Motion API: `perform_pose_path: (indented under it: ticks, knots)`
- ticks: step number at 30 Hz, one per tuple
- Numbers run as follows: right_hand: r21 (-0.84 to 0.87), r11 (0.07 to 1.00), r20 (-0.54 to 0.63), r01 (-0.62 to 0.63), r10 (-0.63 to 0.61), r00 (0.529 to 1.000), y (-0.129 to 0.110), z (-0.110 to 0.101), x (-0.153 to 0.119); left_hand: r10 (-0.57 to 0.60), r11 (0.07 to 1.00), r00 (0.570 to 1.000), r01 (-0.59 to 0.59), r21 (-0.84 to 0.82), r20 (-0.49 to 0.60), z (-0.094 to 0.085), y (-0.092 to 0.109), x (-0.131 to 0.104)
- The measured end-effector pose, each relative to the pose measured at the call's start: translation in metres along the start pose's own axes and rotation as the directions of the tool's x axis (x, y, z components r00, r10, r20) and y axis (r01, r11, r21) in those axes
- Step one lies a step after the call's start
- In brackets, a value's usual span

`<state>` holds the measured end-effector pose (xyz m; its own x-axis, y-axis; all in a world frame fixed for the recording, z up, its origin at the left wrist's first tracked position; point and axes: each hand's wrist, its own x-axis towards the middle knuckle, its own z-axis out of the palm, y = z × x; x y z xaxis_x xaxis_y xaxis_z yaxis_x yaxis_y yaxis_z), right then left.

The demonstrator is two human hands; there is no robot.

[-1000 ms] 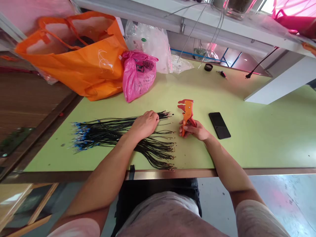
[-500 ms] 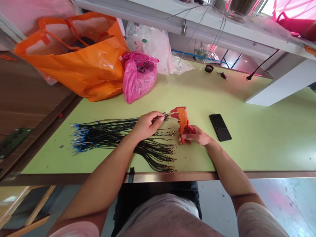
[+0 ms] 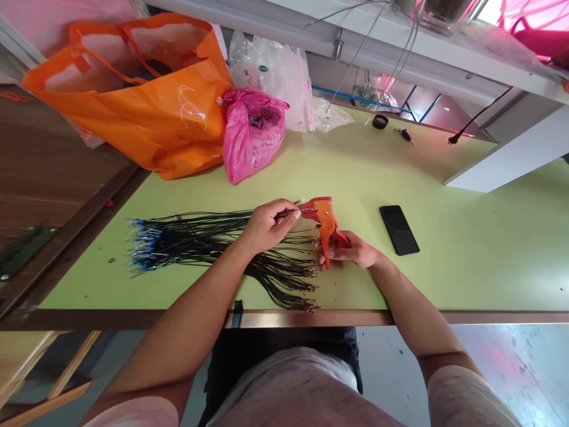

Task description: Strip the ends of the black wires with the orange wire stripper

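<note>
Fingertips and thumb of the left hand [image 3: 268, 226] pinch together on wires [image 3: 186, 240], how many I cannot tell, just at the tool's mouth. Fingers of the right hand [image 3: 351, 250] curl round the handles of the tool [image 3: 326, 219], its nose facing nine o'clock. From it, the wires fan over the table [image 3: 466, 255] toward nine and eight; phone [image 3: 399, 230] at three, black roll [image 3: 380, 121] at one, pink bag [image 3: 254, 136] at eleven, orange bag [image 3: 169, 118] at ten.

Left hand [image 3: 272, 225] pinching at black wires [image 3: 178, 240], fingertips [image 3: 294, 214] meeting orange wire stripper [image 3: 326, 222] (right hand [image 3: 355, 252] gripping).
</note>
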<state>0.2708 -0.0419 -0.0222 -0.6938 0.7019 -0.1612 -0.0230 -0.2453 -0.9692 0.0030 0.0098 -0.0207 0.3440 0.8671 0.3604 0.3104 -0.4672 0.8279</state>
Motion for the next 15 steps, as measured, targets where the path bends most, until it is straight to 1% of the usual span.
perform_pose_path:
  ticks: [5,9,15]
  knots:
    - [0.034,0.999,0.006,0.003,-0.003,1.000,0.0029,0.0006,0.0018,-0.016,0.999,1.000,0.017,-0.031,0.004,0.0000,0.0053,-0.0001]
    - [0.025,1.000,0.026,-0.004,0.003,1.000,0.0028,-0.0007,0.0016,-0.007,1.000,1.000,0.007,-0.012,0.012,-0.0008,0.0091,0.0004]
    - [0.005,1.000,0.005,-0.026,0.026,1.000,0.0002,0.0023,0.0023,-0.026,1.000,0.999,0.026,-0.004,0.036,0.0001,0.0043,-0.0017]
